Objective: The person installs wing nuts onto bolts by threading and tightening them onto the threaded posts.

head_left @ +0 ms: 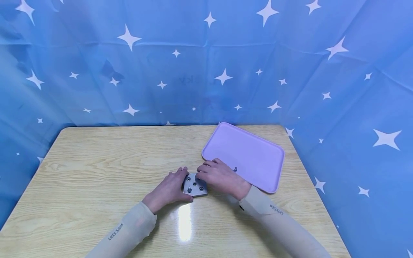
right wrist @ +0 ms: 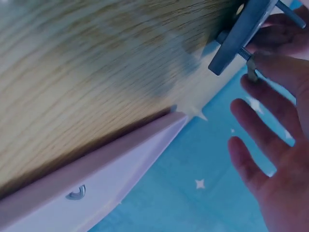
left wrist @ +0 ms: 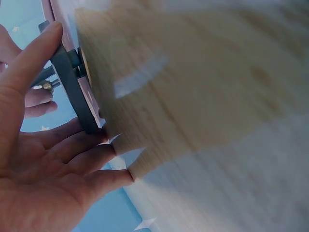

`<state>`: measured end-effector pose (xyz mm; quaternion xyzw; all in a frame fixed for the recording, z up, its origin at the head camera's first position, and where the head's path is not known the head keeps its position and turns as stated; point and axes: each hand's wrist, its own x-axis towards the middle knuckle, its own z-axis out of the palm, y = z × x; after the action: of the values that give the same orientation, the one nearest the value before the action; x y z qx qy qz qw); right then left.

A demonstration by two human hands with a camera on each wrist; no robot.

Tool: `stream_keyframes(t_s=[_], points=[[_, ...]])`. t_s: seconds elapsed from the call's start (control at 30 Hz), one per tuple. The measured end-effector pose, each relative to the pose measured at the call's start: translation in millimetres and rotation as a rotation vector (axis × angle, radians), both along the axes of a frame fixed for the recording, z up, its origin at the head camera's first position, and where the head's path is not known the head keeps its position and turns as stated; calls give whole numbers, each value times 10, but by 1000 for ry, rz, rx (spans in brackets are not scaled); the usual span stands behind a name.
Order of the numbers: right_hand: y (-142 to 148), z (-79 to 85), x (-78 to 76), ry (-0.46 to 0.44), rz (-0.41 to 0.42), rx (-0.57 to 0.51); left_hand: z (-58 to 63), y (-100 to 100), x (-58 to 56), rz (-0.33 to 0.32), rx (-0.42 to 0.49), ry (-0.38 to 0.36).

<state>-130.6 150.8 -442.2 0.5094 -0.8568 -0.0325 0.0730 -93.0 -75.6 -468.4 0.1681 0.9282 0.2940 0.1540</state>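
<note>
From my end I see a purple tray [head_left: 258, 154] with one small curved metal piece [right wrist: 76, 193] in it, and near it, on the table [head_left: 122, 172], a grey metal plate [head_left: 196, 192] with several holes and an upright bolt [head_left: 189, 190], gripped by its edges in the left hand [head_left: 170, 188]. The right hand [head_left: 222, 178] pinches a small pale piece [right wrist: 251, 72] on a second bolt [right wrist: 245, 53], whose shape I can't make out behind the fingers
</note>
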Motion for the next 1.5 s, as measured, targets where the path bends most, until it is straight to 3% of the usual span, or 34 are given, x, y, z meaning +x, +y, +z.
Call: stream_keyframes(t_s=[0.23,0.53,0.77,0.87,1.13,1.5], points=[[-102,-81,24,45,-81,-87,6,11,-8,3,-14,-8],[-201,-107,88,-87,-188,-181,0,8,1,1,5,8],[-164,-86,114,-106,-248,-187,-8,7,10,-9,-4,20],[-104,-10,98,-99,-223,-157,-12,4,12,-8,-5,21],[27,114,34,-115,-4,35,-1,-8,14,-5,3,7],[5,58,29,-74,-16,30,0,-6,7,-8,13,-3]])
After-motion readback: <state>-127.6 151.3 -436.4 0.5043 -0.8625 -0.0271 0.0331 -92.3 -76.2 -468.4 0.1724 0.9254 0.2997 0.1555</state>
